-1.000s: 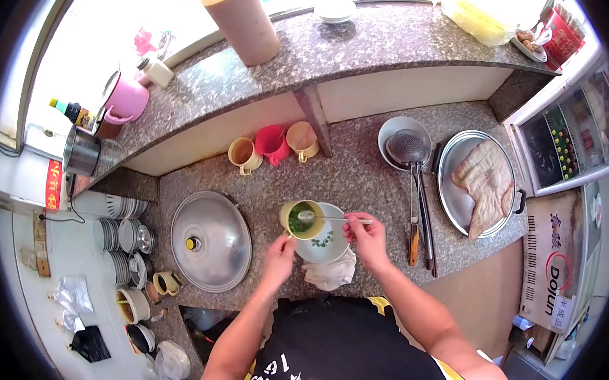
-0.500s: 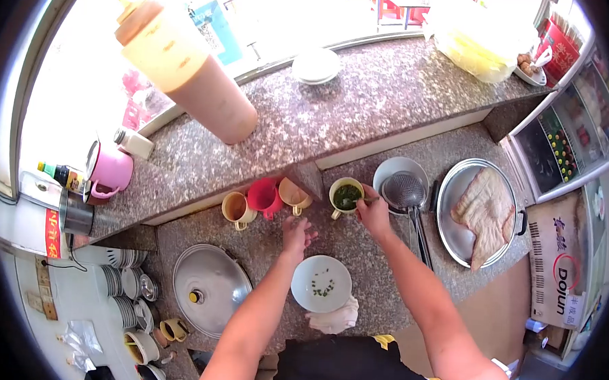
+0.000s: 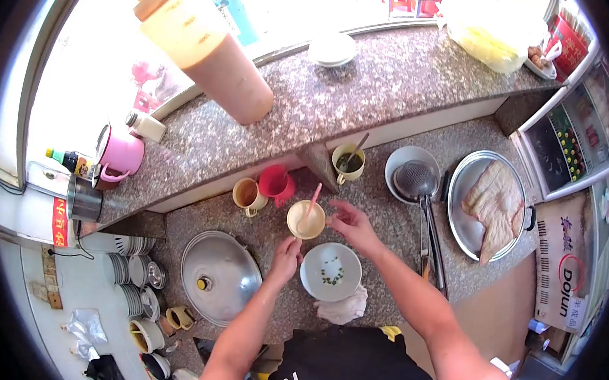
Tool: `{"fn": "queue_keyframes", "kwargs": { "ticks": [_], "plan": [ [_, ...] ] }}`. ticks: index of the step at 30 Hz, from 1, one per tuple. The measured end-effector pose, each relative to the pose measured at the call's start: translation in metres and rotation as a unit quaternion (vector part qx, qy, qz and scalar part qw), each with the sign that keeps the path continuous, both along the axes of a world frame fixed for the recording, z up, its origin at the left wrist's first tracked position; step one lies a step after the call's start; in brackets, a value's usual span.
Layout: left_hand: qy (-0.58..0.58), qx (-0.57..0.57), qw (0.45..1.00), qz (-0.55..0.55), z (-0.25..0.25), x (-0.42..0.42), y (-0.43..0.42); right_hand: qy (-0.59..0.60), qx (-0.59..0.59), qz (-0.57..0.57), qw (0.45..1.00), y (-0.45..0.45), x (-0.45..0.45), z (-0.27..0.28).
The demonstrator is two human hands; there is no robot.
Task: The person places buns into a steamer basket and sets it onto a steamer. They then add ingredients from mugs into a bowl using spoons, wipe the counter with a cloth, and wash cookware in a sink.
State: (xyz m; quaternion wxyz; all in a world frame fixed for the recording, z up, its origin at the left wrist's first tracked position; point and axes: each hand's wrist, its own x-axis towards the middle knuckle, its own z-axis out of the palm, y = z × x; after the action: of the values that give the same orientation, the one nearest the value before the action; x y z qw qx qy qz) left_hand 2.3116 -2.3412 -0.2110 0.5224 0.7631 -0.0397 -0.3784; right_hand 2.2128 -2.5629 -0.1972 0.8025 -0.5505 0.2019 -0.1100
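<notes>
My left hand (image 3: 287, 257) grips the handle of a cream cup (image 3: 296, 228), which holds pale contents and a pink-handled spoon (image 3: 313, 202). My right hand (image 3: 352, 226) is just right of this cup, fingers apart, holding nothing. Below the cup, a white bowl (image 3: 349, 281) with chopped greens in it rests beside a crumpled white cloth (image 3: 343, 310). The cup of greens (image 3: 348, 163), with a spoon in it, stands by the ledge. A red cup (image 3: 276, 183) and another cream cup (image 3: 247, 193) stand to the left.
A domed metal lid (image 3: 220, 278) lies left. On the right are a strainer (image 3: 415, 180) over a bowl and a metal tray (image 3: 469, 236) bearing a flat piece of meat. A large sauce bottle (image 3: 231, 81) and white plates (image 3: 332, 50) stand on the raised ledge.
The cup of greens was first in my left hand, then moved to the ledge, where my right hand let it go. My left hand has taken the cream cup and brought it nearer the bowl.
</notes>
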Motion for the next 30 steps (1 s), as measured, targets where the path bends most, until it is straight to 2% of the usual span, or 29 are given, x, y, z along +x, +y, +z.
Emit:
{"fn": "queue_keyframes", "kwargs": {
  "ticks": [2,4,6,7,9,13,15,16,19,20,22,28,30],
  "plan": [
    [-0.076,0.033,0.995,-0.047,0.022,-0.025,0.024,-0.025,0.092,0.015,0.995,0.014,-0.005,0.031],
    [-0.093,0.043,0.993,-0.055,0.039,-0.044,0.037,-0.048,0.099,0.000,0.994,0.030,-0.015,0.043],
    [-0.087,0.037,0.994,-0.050,0.054,-0.056,0.042,-0.015,-0.145,0.086,0.986,0.038,-0.033,0.034],
    [-0.086,0.035,0.995,-0.045,0.057,-0.061,0.045,-0.014,-0.148,0.091,0.985,0.040,-0.042,0.042],
    [-0.094,0.038,0.994,-0.041,0.061,-0.068,0.047,-0.073,-0.361,0.103,0.924,0.039,-0.061,0.068],
    [-0.108,0.064,0.992,-0.033,0.069,-0.080,0.048,-0.086,-0.466,0.102,0.874,0.035,-0.089,0.077],
    [-0.097,0.095,0.990,-0.044,0.076,-0.085,0.043,-0.057,-0.408,0.079,0.908,0.043,-0.099,0.065],
    [-0.099,0.094,0.990,-0.045,0.072,-0.089,0.041,-0.058,-0.409,0.078,0.907,0.050,-0.103,0.057],
    [-0.157,0.088,0.983,-0.037,0.056,-0.099,0.037,-0.007,-0.212,-0.023,0.977,0.077,-0.109,0.038],
    [-0.147,0.084,0.985,-0.038,0.055,-0.100,0.037,-0.007,-0.211,-0.025,0.977,0.080,-0.110,0.033],
    [-0.136,0.082,0.987,-0.038,0.052,-0.103,0.040,0.030,-0.005,-0.074,0.997,0.085,-0.113,0.027],
    [-0.202,0.112,0.972,-0.042,0.061,-0.104,0.062,0.020,0.107,-0.112,0.988,0.082,-0.125,0.029],
    [-0.294,0.167,0.940,-0.047,0.065,-0.099,0.072,0.022,0.085,-0.096,0.991,0.076,-0.133,0.025]
  ]
}}
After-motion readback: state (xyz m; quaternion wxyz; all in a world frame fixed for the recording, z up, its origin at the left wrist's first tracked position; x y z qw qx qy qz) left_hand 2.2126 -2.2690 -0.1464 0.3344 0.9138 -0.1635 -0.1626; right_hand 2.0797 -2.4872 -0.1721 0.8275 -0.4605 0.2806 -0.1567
